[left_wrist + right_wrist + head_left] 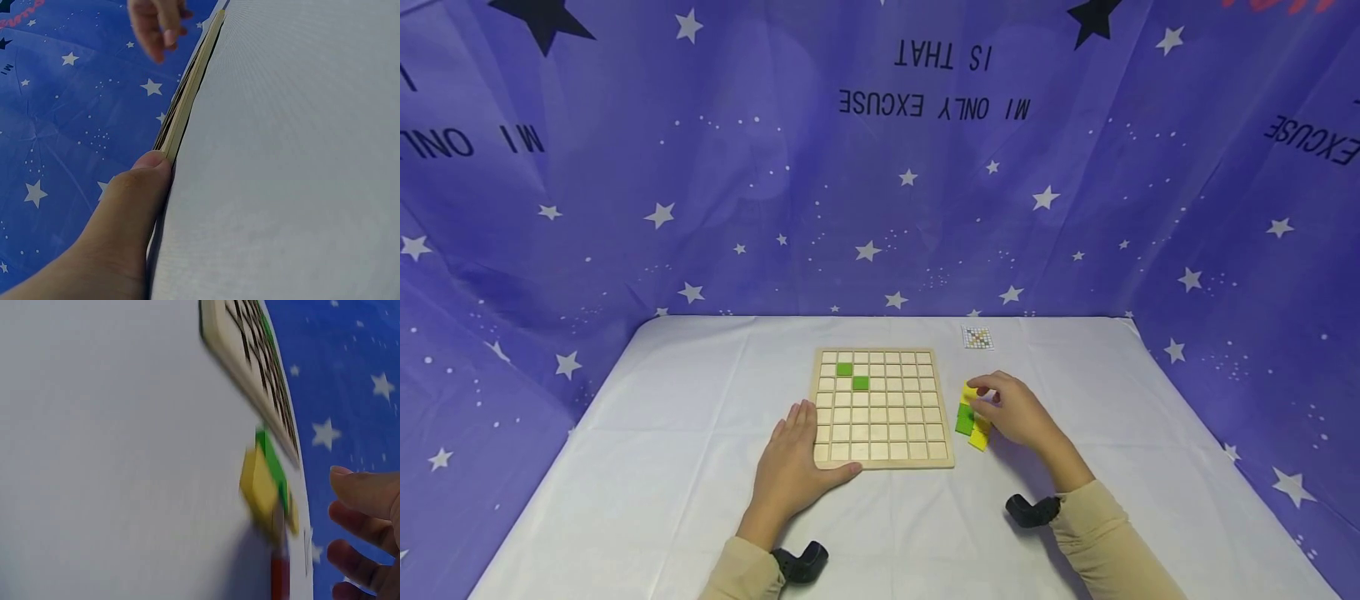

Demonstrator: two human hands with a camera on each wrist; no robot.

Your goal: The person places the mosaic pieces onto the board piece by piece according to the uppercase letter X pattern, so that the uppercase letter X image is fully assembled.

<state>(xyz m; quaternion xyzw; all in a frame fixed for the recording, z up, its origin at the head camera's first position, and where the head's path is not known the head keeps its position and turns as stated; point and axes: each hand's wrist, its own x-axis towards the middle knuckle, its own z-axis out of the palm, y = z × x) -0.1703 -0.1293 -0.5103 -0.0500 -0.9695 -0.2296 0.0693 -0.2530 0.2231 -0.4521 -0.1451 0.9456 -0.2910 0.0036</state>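
While board (883,408) holds 2 green tiles (852,376).

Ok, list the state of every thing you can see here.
Wooden grid board: flat on the table, two green tiles seated in cells.
Left hand: flat, resting against the board's corner.
Right hand: fingers on the pile of yellow and green tiles.
Pattern card: lying flat.
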